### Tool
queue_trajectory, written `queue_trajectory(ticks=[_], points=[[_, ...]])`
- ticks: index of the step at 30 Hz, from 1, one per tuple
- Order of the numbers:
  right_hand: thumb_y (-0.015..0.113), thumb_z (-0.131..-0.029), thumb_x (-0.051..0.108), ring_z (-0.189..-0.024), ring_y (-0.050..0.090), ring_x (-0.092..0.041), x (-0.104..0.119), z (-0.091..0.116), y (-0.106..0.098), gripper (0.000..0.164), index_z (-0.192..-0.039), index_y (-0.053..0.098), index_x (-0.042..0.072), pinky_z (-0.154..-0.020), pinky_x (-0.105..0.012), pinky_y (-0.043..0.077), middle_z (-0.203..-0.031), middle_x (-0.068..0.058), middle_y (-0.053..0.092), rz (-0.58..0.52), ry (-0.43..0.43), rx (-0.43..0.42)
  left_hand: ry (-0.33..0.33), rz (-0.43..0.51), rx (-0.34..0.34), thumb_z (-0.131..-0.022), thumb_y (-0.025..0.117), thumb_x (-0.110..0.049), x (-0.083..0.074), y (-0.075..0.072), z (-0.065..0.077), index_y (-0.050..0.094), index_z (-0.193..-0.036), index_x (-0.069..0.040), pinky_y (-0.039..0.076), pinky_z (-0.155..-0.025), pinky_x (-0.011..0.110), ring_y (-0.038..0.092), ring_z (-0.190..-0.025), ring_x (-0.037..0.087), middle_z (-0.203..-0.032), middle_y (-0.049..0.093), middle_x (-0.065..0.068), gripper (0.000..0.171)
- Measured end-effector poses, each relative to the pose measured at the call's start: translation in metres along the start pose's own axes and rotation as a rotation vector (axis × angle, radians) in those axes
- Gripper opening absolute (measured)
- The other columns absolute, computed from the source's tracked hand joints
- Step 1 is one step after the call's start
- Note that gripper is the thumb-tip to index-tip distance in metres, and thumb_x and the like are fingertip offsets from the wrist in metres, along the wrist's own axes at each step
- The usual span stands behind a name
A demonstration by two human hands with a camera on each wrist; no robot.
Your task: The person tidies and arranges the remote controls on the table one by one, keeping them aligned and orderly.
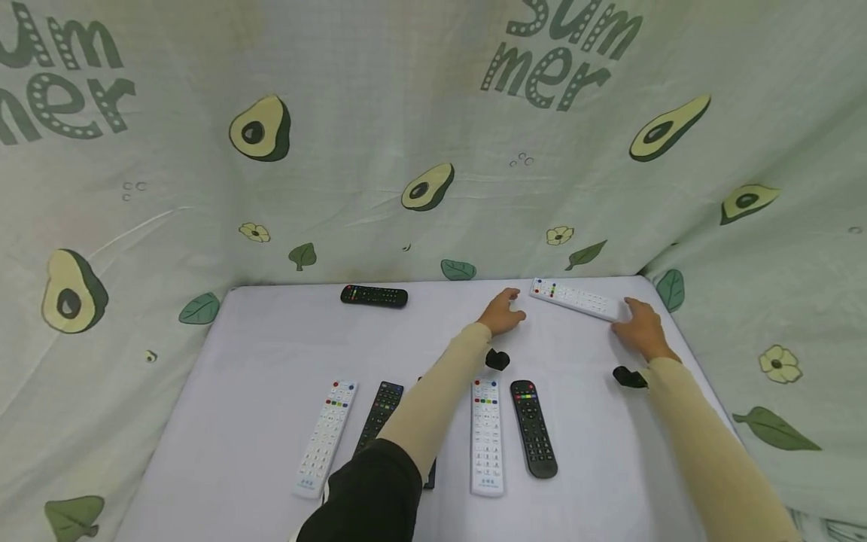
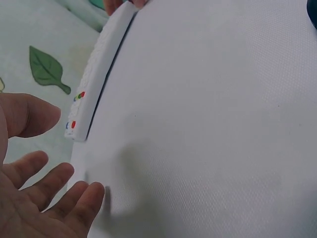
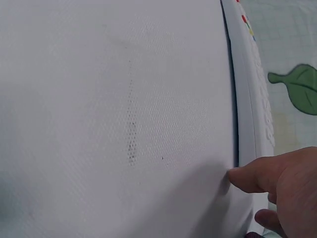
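A white remote control (image 1: 574, 298) with coloured buttons lies slantwise near the table's back right corner. My right hand (image 1: 642, 330) pinches its right end, thumb on the near side and fingers on the far side. In the right wrist view, the thumb (image 3: 252, 174) lies against the remote's long edge. To the left, my left hand (image 1: 502, 313) hovers a little short of the remote's other end, thumb and fingers spread with nothing between them. The left wrist view shows those parted fingers (image 2: 54, 191) below the end of the white remote (image 2: 101, 64) with the red button.
A black remote (image 1: 374, 296) lies at the back left. Along the front lie a white remote (image 1: 327, 439), a dark remote (image 1: 381, 412), another white one (image 1: 487, 440) and a black one (image 1: 533, 429). My left arm partly covers another dark remote. A printed curtain (image 1: 352, 150) borders the table.
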State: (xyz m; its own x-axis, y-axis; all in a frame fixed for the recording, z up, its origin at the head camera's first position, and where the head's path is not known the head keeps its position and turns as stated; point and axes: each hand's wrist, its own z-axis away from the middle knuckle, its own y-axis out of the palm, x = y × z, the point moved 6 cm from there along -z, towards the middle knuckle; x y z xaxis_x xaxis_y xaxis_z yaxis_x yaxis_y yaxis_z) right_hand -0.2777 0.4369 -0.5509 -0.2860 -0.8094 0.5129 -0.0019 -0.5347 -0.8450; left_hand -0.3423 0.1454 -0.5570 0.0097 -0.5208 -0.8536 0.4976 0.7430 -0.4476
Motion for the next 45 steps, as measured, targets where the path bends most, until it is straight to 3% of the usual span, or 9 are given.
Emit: queue_trajectory(ticks=[7, 21, 31, 37, 45], points=[[0.063, -0.096, 0.006, -0.146, 0.026, -0.063, 0.003, -0.003, 0.006, 0.076, -0.157, 0.024, -0.018, -0.121, -0.072, 0.023, -0.156, -0.046, 0.030, -0.039, -0.060, 0.057, -0.023, -0.018, 0.021, -0.104, 0.062, -0.016, -0.003, 0.004, -0.004, 0.038, -0.163, -0.013, 0.034, -0.125, 0.035, 0.040, -0.154, 0.023, -0.166, 0.044, 0.007, 0.064], [0.068, -0.096, -0.002, -0.121, 0.052, -0.056, 0.013, 0.000, 0.011, 0.060, -0.148, 0.042, -0.017, -0.104, -0.067, 0.045, -0.142, -0.042, 0.044, -0.078, -0.172, 0.002, -0.014, 0.022, 0.030, -0.103, 0.063, -0.021, -0.015, 0.010, 0.003, 0.028, -0.166, -0.012, 0.030, -0.127, 0.038, 0.033, -0.157, 0.025, -0.170, 0.036, 0.008, 0.073], [0.069, -0.097, -0.001, -0.122, 0.054, -0.055, 0.013, 0.010, 0.010, 0.059, -0.148, 0.043, -0.016, -0.105, -0.066, 0.047, -0.142, -0.041, 0.044, -0.083, -0.153, 0.032, -0.055, 0.025, 0.037, -0.102, 0.067, -0.024, -0.013, 0.024, -0.004, 0.032, -0.166, -0.014, 0.030, -0.128, 0.040, 0.032, -0.157, 0.025, -0.170, 0.037, 0.006, 0.074], [0.070, -0.095, -0.003, -0.125, 0.051, -0.058, 0.017, 0.026, 0.012, 0.060, -0.147, 0.042, -0.017, -0.105, -0.067, 0.046, -0.144, -0.043, 0.042, -0.106, -0.152, 0.032, -0.035, 0.084, -0.004, -0.099, 0.072, -0.018, -0.011, 0.025, 0.007, 0.036, -0.163, -0.013, 0.034, -0.125, 0.039, 0.040, -0.152, 0.026, -0.164, 0.043, 0.011, 0.073], [0.073, -0.091, -0.007, -0.126, 0.050, -0.059, 0.025, 0.051, 0.007, 0.062, -0.145, 0.044, -0.018, -0.104, -0.067, 0.048, -0.141, -0.043, 0.044, -0.141, -0.182, -0.015, 0.043, 0.228, -0.093, -0.093, 0.074, -0.009, -0.016, 0.017, 0.029, 0.044, -0.158, -0.010, 0.048, -0.109, 0.035, 0.054, -0.128, 0.023, -0.136, 0.051, 0.010, 0.071]])
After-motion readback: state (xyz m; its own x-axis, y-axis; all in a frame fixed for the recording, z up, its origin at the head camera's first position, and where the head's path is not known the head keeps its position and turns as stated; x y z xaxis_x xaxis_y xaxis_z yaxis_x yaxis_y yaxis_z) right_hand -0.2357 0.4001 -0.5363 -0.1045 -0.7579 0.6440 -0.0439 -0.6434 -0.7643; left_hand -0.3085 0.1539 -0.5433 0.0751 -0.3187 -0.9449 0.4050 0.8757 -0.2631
